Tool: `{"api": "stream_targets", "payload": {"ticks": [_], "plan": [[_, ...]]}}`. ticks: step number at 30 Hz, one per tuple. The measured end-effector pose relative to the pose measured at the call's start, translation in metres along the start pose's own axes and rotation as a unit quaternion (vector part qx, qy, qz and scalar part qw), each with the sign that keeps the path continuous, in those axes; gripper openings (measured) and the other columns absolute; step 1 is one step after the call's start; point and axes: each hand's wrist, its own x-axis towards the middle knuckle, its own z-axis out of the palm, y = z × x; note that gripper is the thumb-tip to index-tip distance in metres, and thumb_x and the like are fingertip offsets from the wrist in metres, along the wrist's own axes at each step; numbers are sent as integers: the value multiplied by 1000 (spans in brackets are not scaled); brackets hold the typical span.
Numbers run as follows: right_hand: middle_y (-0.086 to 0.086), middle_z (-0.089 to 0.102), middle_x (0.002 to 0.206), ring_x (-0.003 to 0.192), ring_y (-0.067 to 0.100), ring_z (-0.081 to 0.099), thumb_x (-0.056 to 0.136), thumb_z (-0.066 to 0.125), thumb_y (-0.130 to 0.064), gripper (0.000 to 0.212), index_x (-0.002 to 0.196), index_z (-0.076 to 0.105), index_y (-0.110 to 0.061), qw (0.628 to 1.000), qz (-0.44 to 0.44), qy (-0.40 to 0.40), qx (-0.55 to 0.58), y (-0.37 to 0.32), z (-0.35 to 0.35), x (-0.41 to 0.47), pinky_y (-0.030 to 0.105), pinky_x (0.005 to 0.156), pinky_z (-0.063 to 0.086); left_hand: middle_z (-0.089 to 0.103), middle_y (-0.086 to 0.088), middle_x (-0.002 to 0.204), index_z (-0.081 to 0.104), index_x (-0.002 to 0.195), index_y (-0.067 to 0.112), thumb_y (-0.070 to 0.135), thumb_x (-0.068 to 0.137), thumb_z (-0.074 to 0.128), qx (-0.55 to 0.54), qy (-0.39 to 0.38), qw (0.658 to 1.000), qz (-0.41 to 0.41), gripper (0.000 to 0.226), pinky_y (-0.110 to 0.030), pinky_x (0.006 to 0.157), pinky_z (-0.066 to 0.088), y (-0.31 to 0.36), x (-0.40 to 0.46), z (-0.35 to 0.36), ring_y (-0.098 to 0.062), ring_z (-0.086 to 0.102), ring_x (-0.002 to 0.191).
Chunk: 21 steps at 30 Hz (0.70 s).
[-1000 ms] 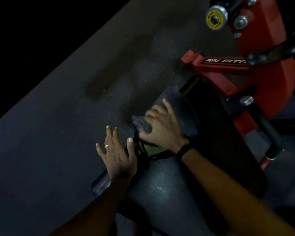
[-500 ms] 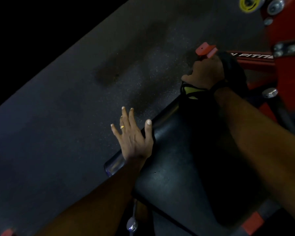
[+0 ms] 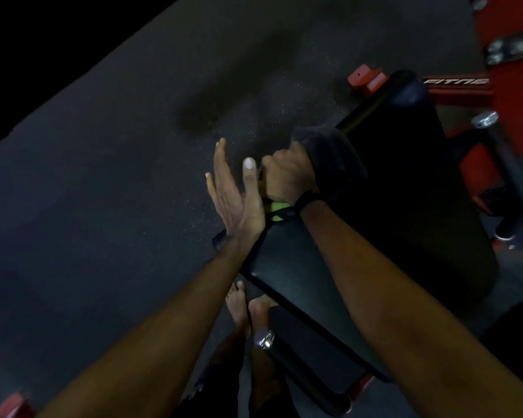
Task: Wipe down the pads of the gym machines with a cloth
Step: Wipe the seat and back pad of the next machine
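A long black padded bench (image 3: 405, 188) of a red gym machine runs from lower centre to upper right. My right hand (image 3: 287, 176) is closed on a dark cloth (image 3: 332, 164) and presses it on the pad's left edge about midway along. A black band circles that wrist, and a green and black strap (image 3: 277, 211) shows just below the hand. My left hand (image 3: 233, 194) is open, fingers spread, resting at the pad's left side right beside the right hand.
The red machine frame (image 3: 511, 95) with bolts and a chrome knob (image 3: 485, 119) stands at the upper right. Dark speckled rubber floor (image 3: 118, 191) spreads to the left. My bare feet (image 3: 242, 309) stand under the pad's near end, beside a chrome fitting (image 3: 264, 339).
My right hand has drawn the cloth back along the pad from its far end toward me, ending next to my left hand. My left hand stays open at the pad's left side.
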Motion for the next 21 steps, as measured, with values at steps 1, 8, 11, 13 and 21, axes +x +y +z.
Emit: {"api": "stream_targets", "payload": {"ticks": [1, 8, 11, 13, 21], "plan": [[7, 72, 95, 91, 27, 64, 93, 34, -47, 38, 87, 62, -23, 1000, -15, 15, 21, -19, 6, -11, 42, 96, 34, 39, -1, 158, 33, 154, 20, 58, 99, 34, -4, 9, 1000, 10, 67, -59, 118, 25, 1, 1, -10, -19, 41, 142], [5, 65, 103, 100, 22, 55, 82, 69, -42, 32, 99, 68, -15, 955, -19, 176, 240, -107, 59, -102, 36, 91, 37, 44, 4, 155, 41, 151, 21, 55, 100, 38, 8, 3, 999, 38, 61, -59, 119, 23, -14, 2, -59, 3, 44, 135], [2, 61, 110, 98, 25, 52, 79, 65, -50, 37, 106, 62, -25, 949, 38, 227, 217, -91, 105, -170, 41, 81, 37, 48, 4, 151, 43, 150, 18, 51, 101, 38, 9, 0, 999, 35, 59, -55, 122, 16, -10, 4, -62, -6, 52, 130], [9, 61, 106, 93, 31, 51, 73, 62, -56, 47, 107, 56, -24, 931, 152, 249, 220, -61, 127, -209, 42, 78, 35, 48, 3, 152, 44, 150, 15, 49, 101, 36, 25, -9, 999, 46, 60, -51, 124, 10, -8, 3, -60, 6, 50, 127], [14, 54, 118, 102, 35, 49, 84, 51, -48, 51, 125, 55, -17, 859, 389, 281, 178, -39, 69, -92, 46, 82, 35, 50, 4, 150, 47, 147, 15, 48, 101, 35, 60, -60, 993, 79, 59, -40, 125, 7, -12, -18, -39, 9, 49, 124]]}}
